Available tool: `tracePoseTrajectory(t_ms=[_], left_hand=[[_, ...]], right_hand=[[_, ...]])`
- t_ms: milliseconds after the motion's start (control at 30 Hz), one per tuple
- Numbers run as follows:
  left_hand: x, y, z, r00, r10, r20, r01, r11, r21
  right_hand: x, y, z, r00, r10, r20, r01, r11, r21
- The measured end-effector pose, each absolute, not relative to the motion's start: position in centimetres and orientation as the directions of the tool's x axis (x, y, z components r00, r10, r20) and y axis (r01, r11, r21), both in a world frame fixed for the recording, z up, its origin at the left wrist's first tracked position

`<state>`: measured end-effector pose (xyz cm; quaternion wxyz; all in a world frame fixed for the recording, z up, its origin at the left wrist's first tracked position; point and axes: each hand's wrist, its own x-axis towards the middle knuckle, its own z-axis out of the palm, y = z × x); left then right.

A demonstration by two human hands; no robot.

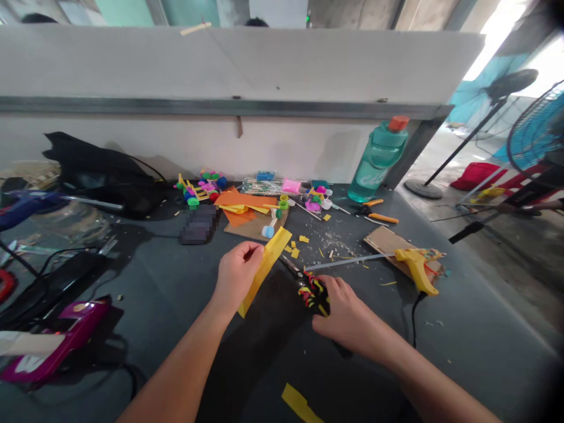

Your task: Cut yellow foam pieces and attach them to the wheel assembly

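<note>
Pinched between the thumb and fingers of my left hand (240, 270) is a folded yellow paper strip (268, 264), tilted up to the right. My right hand (346, 311) is closed around the handles of scissors (314, 292), whose grips are wrapped in red, yellow and black. The blades point up and left, a little apart from the strip. Small yellow paper scraps (295, 252) lie just beyond the blades. Another yellow paper piece (302, 405) lies at the near edge of the view.
A yellow glue gun (418, 267) with a long glue stick rests on cardboard at right. Behind are orange paper sheets (247, 202), small colourful models (202, 188), orange-handled pliers (379, 211) and a green bottle (379, 158). A magenta tool (66, 341) and cables lie left.
</note>
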<state>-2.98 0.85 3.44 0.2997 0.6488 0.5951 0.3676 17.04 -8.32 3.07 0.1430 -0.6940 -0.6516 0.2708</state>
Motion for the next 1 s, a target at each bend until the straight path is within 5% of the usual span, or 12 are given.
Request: tracePoseTrajectory(t_ms=[133,267,1000], left_hand=[[-3.8,1.6,3.4,-0.043,0.991,0.127,0.557,-0.081,0.826],[-4.4,2.2,3.2,-0.07,0.992,0.102,0.538,-0.049,0.842],[-3.8,1.1,3.8,0.072,0.996,0.06,0.591,-0.091,0.802]], right_hand=[[18.9,-8.0,4.7,-0.283,0.915,-0.286,0.401,-0.158,-0.902],[18.7,-8.0,5.1,-0.42,0.872,-0.251,0.067,-0.246,-0.967],[17.9,-7.3,3.5,-0.444,0.866,-0.231,-0.018,-0.267,-0.964]])
